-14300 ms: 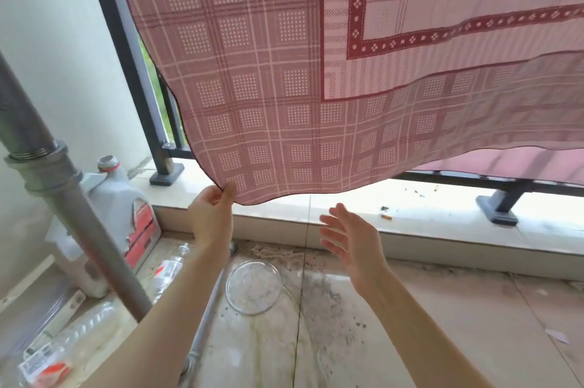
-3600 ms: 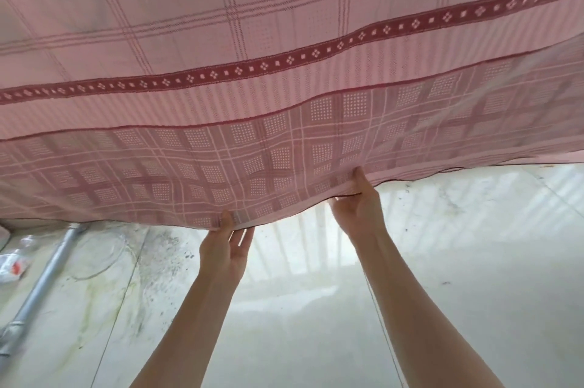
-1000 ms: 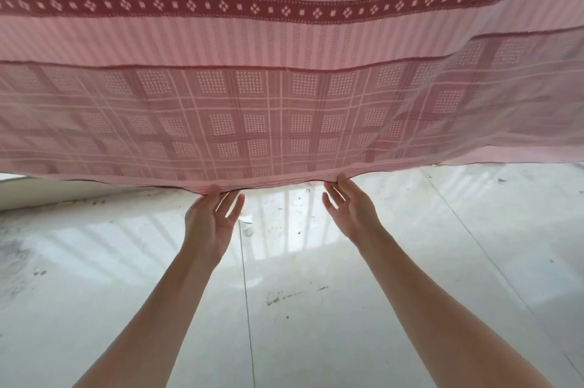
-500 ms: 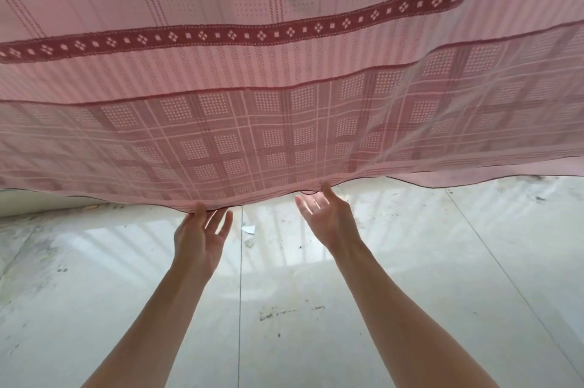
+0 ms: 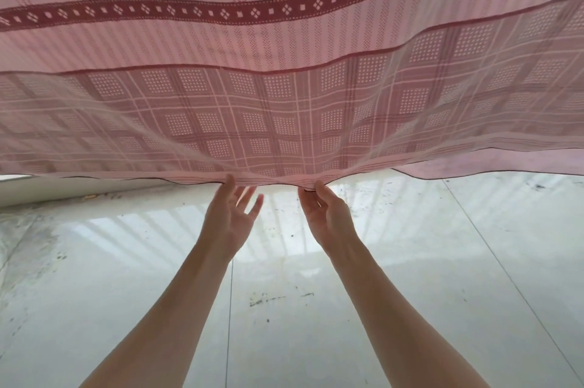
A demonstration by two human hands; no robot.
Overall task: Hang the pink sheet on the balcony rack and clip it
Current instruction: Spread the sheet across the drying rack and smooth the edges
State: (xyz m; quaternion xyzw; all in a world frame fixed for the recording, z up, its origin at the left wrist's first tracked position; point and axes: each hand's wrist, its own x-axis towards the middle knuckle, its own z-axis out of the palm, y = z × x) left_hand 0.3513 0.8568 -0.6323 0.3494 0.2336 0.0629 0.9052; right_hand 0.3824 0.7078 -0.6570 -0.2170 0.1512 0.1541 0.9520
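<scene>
Item: two bare forearms, reaching up and forward from the bottom of the view. We recorded the left hand point(image 5: 228, 223) with its palm turned up and toward us, fingers straight and spread; only the tip of the foremost finger touched the lower hem of the sheet point(image 5: 284, 96), so the hand was wide and held nothing. We recorded the right hand point(image 5: 328, 217) just beside it, apart from it, with its thumb and forefinger closed together on the hem, pinching the cloth, the other fingers loosely curled behind. Item: one sheet, pink, thin enough for light to pass through. It hung overhead and filled the whole upper half of the view, its lower hem dipping between and around the two hands. We noted one dark red band with white diamonds and squares running across near the top, a plain striped pink zone under it, then a broad border of dotted squares set in a plaid grid down to the hem. At the right a second, plain pink layer showed below and behind the hem. The rack that bore it lay out of view. Item: one pale tiled floor point(image 5: 410, 292) below, glossy, marked with dark specks and smears. Item: one low white ledge point(image 5: 63, 190) at the left, under the hem. Count: two hands, one sheet.
</scene>
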